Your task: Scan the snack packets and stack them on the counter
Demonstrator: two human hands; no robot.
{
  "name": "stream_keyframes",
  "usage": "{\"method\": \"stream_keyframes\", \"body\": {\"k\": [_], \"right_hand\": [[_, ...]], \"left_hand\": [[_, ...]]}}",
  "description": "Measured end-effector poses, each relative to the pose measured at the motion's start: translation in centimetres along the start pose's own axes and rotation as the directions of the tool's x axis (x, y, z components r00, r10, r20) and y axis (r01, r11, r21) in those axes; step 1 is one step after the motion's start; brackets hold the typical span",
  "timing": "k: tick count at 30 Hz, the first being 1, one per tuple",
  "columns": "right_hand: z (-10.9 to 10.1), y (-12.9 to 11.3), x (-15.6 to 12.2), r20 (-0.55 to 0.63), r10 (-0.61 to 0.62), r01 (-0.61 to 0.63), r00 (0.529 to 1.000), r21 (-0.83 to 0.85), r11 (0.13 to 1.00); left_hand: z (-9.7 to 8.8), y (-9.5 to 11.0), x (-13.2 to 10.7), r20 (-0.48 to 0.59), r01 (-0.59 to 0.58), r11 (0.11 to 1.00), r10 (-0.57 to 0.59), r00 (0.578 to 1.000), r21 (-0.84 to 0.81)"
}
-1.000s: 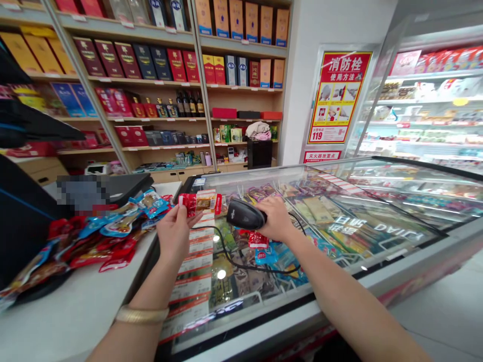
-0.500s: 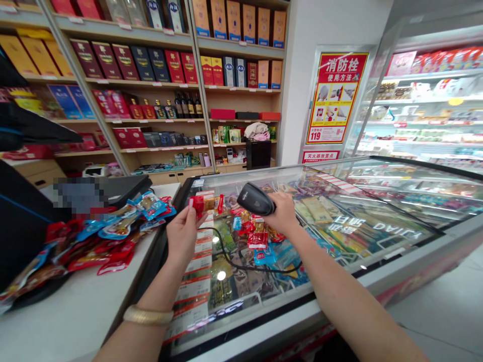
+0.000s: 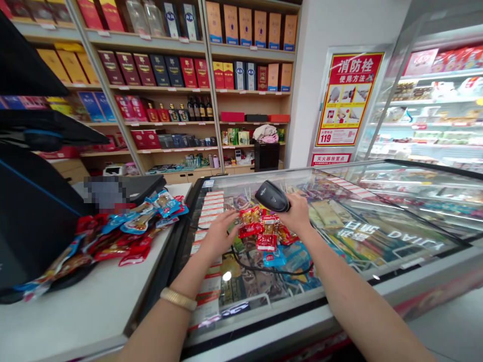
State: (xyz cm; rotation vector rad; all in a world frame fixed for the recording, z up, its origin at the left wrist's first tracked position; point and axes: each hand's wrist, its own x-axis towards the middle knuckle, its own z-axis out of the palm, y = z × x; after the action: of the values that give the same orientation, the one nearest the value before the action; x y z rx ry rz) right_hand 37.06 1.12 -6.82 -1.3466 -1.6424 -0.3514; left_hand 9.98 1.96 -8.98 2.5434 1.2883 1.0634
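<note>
My right hand [image 3: 296, 213] is wrapped round the handle of a black barcode scanner [image 3: 272, 196], its head pointing left above the freezer's glass lid. A pile of small red snack packets [image 3: 267, 242] lies on the glass below the scanner, with a blue packet [image 3: 274, 257] at its near side. My left hand [image 3: 221, 232], a gold bracelet [image 3: 178, 299] on its wrist, reaches to the left edge of this pile. Its fingers are spread, the tips beside a red-and-gold packet [image 3: 251, 216]; whether they touch it is unclear. The scanner's black cable [image 3: 260, 270] loops over the glass.
On the left, a white counter [image 3: 94, 306] carries a heap of red and blue snack packets [image 3: 141, 221] beside a black monitor-like device [image 3: 33, 211]. Price labels [image 3: 211, 213] line the left part of the freezer [image 3: 381, 296]. Shelves of boxes [image 3: 162, 68] stand behind.
My left hand has moved right, from holding up a red packet to the pile, and its fingers have opened. The scanner stays in my right hand. The view has shifted slightly left.
</note>
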Motion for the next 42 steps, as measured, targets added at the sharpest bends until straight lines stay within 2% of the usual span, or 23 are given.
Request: {"method": "stream_keyframes", "body": {"k": [2, 3, 6, 8, 11, 13, 19, 24, 30, 33, 37, 40, 42], "right_hand": [[0.2, 0.2, -0.1, -0.019, 0.0, 0.001, 1.0, 0.005, 1.0], [0.2, 0.3, -0.1, -0.025, 0.0, 0.0, 1.0, 0.003, 1.0], [0.4, 0.5, -0.1, -0.024, -0.004, 0.004, 1.0, -0.015, 1.0], [0.4, 0.6, 0.0, -0.012, -0.015, 0.015, 1.0, -0.027, 1.0], [0.4, 0.6, -0.1, 0.005, -0.036, 0.036, 0.999, -0.038, 0.999], [0.5, 0.5, -0.2, 0.005, -0.041, 0.041, 0.999, -0.048, 0.998], [0.8, 0.3, -0.4, 0.03, -0.045, 0.047, 0.999, -0.065, 0.997], [0.8, 0.3, -0.4, 0.05, -0.038, 0.04, 0.998, -0.046, 0.998], [0.9, 0.5, -0.4, 0.046, -0.04, 0.041, 0.998, -0.035, 0.999], [0.9, 0.4, -0.4, 0.035, -0.039, 0.04, 0.999, -0.039, 0.998], [0.7, 0.2, -0.4, 0.046, -0.043, 0.045, 0.998, -0.035, 0.998], [0.6, -0.1, -0.3, 0.043, -0.041, 0.042, 0.998, -0.028, 0.999], [0.5, -0.2, -0.3, 0.039, -0.038, 0.039, 0.999, -0.027, 0.999]], "left_hand": [[-1.8, -1.3, 0.3, -0.137, 0.12, 0.986, -0.104, 0.985, 0.116], [-2.9, -1.9, 0.3, -0.206, 0.202, 0.963, -0.164, 0.965, 0.18], [-5.9, -3.7, -0.4, -0.382, 0.467, 0.817, -0.334, 0.862, 0.34], [-7.3, -4.6, -1.1, -0.418, 0.586, 0.707, -0.43, 0.801, 0.396], [-7.8, -5.7, -1.9, -0.36, 0.661, 0.618, -0.555, 0.75, 0.425], [-7.5, -6.2, -2.1, -0.332, 0.675, 0.61, -0.59, 0.736, 0.415], [-6.9, -6.3, -1.9, -0.351, 0.672, 0.641, -0.573, 0.741, 0.371], [-6.9, -6.1, -2.0, -0.348, 0.72, 0.607, -0.631, 0.693, 0.335], [-7.0, -5.9, -2.1, -0.374, 0.739, 0.621, -0.641, 0.67, 0.261], [-7.3, -4.8, -2.0, -0.428, 0.723, 0.649, -0.598, 0.677, 0.236], [-7.9, -3.0, -1.8, -0.549, 0.669, 0.706, -0.473, 0.689, 0.232], [-8.5, -2.1, -1.5, -0.656, 0.597, 0.787, -0.368, 0.659, 0.158], [-8.9, -1.8, -1.3, -0.709, 0.501, 0.862, -0.305, 0.636, 0.078]]}}
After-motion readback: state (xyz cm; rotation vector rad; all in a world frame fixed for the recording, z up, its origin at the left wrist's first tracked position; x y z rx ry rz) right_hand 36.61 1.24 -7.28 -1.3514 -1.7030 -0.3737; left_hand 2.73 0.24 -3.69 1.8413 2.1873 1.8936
